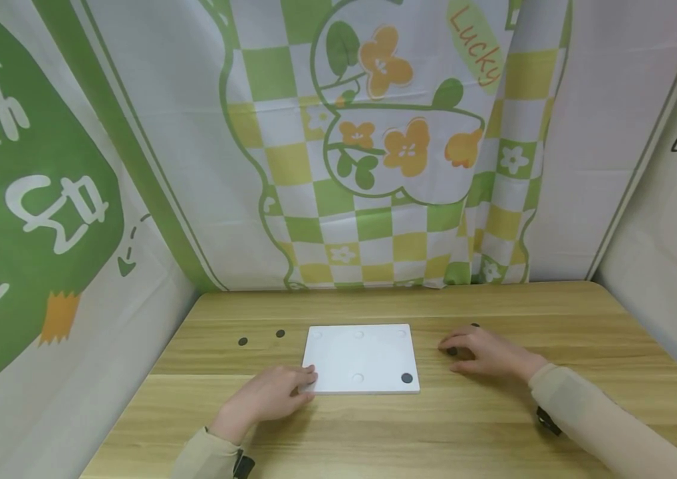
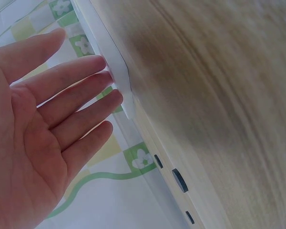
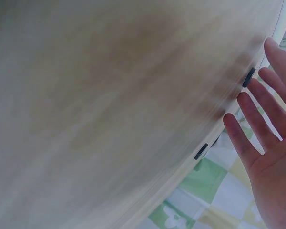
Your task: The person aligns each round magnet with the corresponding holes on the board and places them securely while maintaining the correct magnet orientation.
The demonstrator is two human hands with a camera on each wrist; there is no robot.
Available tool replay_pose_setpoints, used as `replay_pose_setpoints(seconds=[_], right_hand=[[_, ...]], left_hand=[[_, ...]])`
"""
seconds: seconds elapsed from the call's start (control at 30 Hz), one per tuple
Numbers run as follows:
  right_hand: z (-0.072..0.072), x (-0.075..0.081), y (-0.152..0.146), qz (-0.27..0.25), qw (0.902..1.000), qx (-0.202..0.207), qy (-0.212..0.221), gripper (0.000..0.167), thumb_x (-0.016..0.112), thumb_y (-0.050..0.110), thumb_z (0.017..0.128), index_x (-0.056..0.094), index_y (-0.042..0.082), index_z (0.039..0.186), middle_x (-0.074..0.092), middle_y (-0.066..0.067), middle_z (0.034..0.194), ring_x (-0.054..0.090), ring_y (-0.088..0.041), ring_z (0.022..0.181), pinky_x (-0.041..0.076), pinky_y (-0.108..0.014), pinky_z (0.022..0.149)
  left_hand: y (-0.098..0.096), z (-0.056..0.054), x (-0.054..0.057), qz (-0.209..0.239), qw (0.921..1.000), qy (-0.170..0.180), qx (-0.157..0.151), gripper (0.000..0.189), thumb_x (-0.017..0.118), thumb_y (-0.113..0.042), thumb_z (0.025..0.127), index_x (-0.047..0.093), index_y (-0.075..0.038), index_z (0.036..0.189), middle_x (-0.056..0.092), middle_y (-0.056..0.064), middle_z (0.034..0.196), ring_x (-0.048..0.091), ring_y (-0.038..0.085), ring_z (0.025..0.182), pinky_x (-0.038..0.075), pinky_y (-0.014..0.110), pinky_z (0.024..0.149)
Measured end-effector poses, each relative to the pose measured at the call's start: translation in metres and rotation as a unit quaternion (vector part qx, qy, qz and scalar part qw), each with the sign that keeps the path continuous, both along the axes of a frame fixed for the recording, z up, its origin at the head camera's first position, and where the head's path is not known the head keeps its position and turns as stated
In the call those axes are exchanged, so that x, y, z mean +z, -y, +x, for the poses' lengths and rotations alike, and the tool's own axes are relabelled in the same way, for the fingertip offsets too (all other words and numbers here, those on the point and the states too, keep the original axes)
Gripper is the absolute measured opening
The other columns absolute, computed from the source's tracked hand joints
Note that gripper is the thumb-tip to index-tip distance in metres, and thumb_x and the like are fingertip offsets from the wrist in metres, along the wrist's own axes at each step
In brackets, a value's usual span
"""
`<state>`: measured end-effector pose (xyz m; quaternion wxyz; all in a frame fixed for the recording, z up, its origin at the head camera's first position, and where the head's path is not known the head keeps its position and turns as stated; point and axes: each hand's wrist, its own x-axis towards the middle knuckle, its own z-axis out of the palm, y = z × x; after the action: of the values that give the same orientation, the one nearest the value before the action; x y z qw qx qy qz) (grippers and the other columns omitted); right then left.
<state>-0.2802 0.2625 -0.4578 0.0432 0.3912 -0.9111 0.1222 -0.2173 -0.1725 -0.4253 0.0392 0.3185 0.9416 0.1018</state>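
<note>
A white rectangular board (image 1: 338,356) lies on the wooden table, with several shallow round marks on its face. One black disc (image 1: 407,378) sits at its near right corner. My left hand (image 1: 269,394) rests its fingertips on the board's near left corner, fingers extended. Right of the board, my right hand (image 1: 491,351) is low over the table with fingers spread and loosely bent. A second black disc (image 1: 452,350) lies by its fingertips, and in the right wrist view this disc (image 3: 249,77) is beside the fingers, not pinched. Another disc (image 1: 475,325) shows partly behind that hand.
Two more black discs (image 1: 243,341) lie on the table left of the board. The wooden table (image 1: 362,439) ends at a patterned cloth (image 1: 374,253) hanging behind it. Further printed cloths hang at the left and right sides.
</note>
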Motion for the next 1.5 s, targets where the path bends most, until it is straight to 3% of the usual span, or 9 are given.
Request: replay_pose_setpoints(seconds=[0.87,1.5], right_hand=[[-0.010,-0.006,-0.009,-0.036,0.9989,0.012,-0.027,0.028,0.070,0.031,0.085,0.069,0.017,0.109,0.063,0.001,0.110,0.061,-0.018,0.100,0.055,-0.036,0.084],[-0.018,-0.007,-0.009,-0.066,0.9976,-0.014,0.017,0.026,0.074,0.029,0.082,0.070,0.016,0.104,0.063,0.004,0.101,0.063,-0.012,0.089,0.057,-0.029,0.078]], left_hand=[[0.000,-0.001,-0.001,-0.005,0.9998,-0.016,-0.009,0.039,0.058,-0.029,0.094,0.062,-0.005,0.124,0.058,0.010,0.133,0.057,0.029,0.120,0.047,0.045,0.101],[0.000,0.000,0.001,-0.002,0.9999,-0.011,-0.003,0.039,0.058,-0.028,0.094,0.062,-0.004,0.124,0.057,0.011,0.134,0.056,0.030,0.121,0.046,0.045,0.102]])
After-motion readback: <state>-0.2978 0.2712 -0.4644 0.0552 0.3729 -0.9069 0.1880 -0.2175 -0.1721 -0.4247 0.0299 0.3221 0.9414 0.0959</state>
